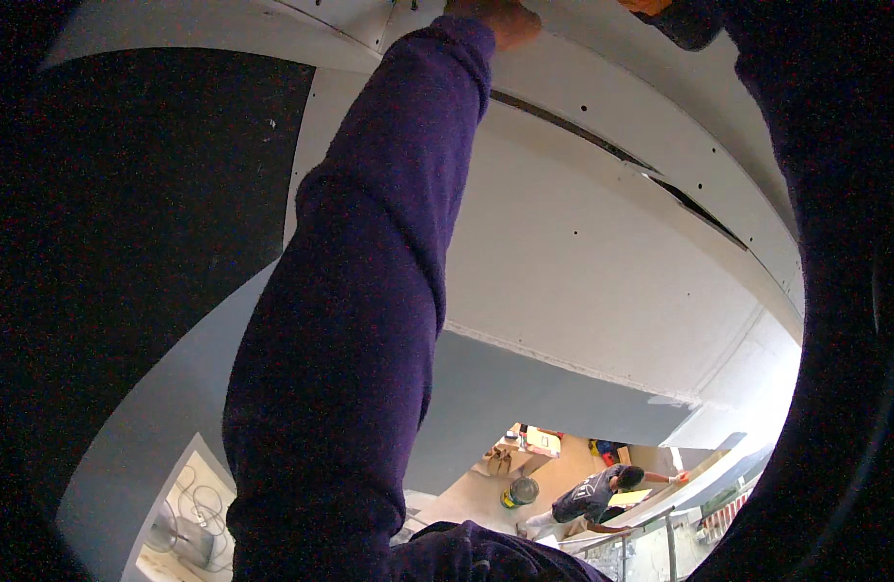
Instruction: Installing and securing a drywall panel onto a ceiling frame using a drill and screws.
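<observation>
While white panelling (602,262) lies behind left hand (512,21) and right hand (647,5) | hands cropped | grip: cannot tell

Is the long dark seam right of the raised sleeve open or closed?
Open: the seam shows as a dark gap between white panels.

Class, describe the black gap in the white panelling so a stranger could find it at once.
Start from the raised left arm's purple sleeve, topped by the left hand. Right of it, a dark seam slants down across the white panelling. The black gap is its lower right end: a long slash, unlike the small round dots nearby.
</observation>
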`<action>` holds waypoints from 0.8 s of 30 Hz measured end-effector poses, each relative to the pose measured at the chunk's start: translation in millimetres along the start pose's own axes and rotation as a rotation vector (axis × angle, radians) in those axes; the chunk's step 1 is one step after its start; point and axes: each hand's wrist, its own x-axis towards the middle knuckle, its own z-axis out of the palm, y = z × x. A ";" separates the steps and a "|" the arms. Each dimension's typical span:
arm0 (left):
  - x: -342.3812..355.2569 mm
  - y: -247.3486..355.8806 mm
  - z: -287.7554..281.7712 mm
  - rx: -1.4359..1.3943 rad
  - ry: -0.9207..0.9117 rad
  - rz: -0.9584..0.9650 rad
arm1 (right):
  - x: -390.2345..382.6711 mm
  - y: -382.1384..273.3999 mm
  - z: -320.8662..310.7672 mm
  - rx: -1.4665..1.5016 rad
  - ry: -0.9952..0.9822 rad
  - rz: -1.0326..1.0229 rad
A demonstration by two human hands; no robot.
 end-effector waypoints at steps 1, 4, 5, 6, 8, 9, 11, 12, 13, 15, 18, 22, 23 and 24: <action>-7.9 7.4 -7.7 -0.017 0.000 -0.067 | -1.2 1.0 -0.4 -0.008 0.000 0.008; -6.5 13.0 -0.9 -0.014 0.100 -0.085 | -1.7 1.7 0.0 -0.016 0.003 0.016; -7.0 9.7 1.2 -0.006 0.095 -0.091 | -0.8 0.1 1.2 -0.010 0.002 0.012; -6.9 5.8 2.7 -0.052 0.093 -0.104 | 0.0 0.3 4.3 -0.002 -0.003 0.004; -6.8 -4.2 5.8 -0.086 0.082 -0.127 | 2.2 0.6 10.7 0.018 -0.012 -0.019; -9.5 -9.7 5.6 -0.058 0.030 -0.104 | 3.8 -5.0 11.9 0.021 -0.015 -0.020; -0.2 -2.2 3.3 -0.046 0.006 -0.057 | 1.3 -5.4 5.6 -0.006 -0.005 -0.006; 2.0 2.5 4.8 -0.036 0.054 -0.076 | 0.3 -5.5 4.1 -0.016 0.002 0.001; 0.5 3.8 4.9 -0.018 0.093 -0.102 | 0.9 -4.6 4.4 -0.015 -0.001 0.001; -1.4 4.9 2.7 0.005 0.075 -0.079 | 3.4 -3.7 6.6 -0.015 0.001 0.003; -14.3 9.2 -7.1 0.009 0.063 -0.010 | 1.6 -2.9 5.0 -0.021 0.002 0.008; -11.0 1.9 -1.9 -0.021 0.022 -0.085 | 5.4 -5.5 13.3 -0.006 -0.009 -0.009; -10.2 1.2 0.5 -0.019 0.017 -0.088 | 2.4 -3.8 13.8 -0.004 -0.007 -0.016; -10.1 0.4 1.0 -0.038 0.023 -0.110 | 2.0 -4.3 14.1 -0.005 -0.009 -0.020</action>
